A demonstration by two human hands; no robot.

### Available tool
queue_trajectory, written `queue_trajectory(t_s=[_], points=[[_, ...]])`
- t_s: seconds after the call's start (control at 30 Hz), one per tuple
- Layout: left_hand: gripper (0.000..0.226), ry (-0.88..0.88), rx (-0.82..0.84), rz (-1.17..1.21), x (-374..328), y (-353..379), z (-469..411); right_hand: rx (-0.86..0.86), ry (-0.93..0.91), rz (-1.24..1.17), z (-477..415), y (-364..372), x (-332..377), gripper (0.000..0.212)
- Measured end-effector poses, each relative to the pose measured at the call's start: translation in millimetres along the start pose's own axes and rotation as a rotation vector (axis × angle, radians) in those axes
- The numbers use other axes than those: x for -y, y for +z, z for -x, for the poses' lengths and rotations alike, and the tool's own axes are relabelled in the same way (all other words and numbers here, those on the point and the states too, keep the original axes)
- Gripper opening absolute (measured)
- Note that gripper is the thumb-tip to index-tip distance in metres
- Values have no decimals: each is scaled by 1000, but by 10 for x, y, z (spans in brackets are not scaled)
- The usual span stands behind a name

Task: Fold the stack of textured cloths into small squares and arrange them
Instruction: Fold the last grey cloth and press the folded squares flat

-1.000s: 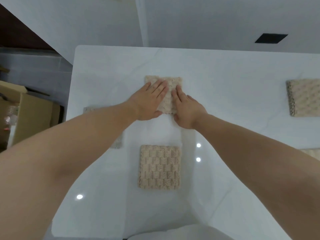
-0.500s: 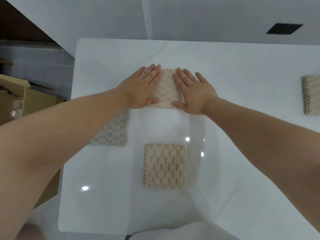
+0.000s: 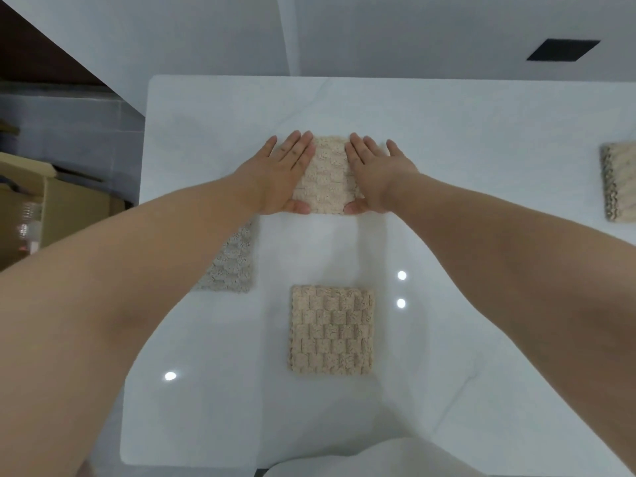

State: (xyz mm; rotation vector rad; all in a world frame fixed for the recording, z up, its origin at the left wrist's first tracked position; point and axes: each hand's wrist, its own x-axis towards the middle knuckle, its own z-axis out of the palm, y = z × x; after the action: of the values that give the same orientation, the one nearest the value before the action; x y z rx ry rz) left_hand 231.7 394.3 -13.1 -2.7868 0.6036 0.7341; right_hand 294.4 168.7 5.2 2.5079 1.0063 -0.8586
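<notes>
Grey cloth (image 3: 231, 266) half under left forearm (image 3: 148, 263)

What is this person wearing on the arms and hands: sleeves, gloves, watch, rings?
Nothing visible. The left forearm and right forearm are bare to the frame edge, with no sleeve or cuff. The left hand and right hand are ungloved; no watch, bracelet or ring shows on the wrists or visible fingers.

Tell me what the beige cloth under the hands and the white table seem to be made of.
Far beige cloth: looks like fluffy microfibre or chenille, matte, with a raised checker pile. Table: hard, glossy white, faint grey veins and light reflections, so polished marble or a look-alike; cannot tell which.
</notes>
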Motion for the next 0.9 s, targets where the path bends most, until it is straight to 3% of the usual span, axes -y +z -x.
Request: queue_trajectory(t_s=[0.13, 0.27, 0.37, 0.47, 0.57, 0.67, 0.8, 0.9], points=[[121, -35, 19, -56, -70, -102, 18, -36, 63, -28, 88, -5, 100, 113], [107, -49, -97, 89, -317, -75, 312, -278, 20, -150, 453, 194, 194, 103], [79, -114, -216, 386, -680, 86, 670, -404, 78, -411, 865, 459, 364, 94], [48, -285, -364, 750, -1167, 227, 1030, -474, 219, -709, 1225, 782, 624, 70], [38, -576, -294, 1064, -1555, 338, 1277, -418, 459, -1036, 1463, 1027, 876, 48], [42, -811, -203, 1232, -1769, 472, 1462, -307, 623, -1189, 1624, 1195, 1028, 40], [49, -953, -189, 1315, -1942, 557, 1658, -188, 700, -1338, 1763, 1283, 1166, 29], [39, -950, -162, 1334, -2036, 601, 1735, -157, 711, -1374, 1764, 1296, 1268, 24]])
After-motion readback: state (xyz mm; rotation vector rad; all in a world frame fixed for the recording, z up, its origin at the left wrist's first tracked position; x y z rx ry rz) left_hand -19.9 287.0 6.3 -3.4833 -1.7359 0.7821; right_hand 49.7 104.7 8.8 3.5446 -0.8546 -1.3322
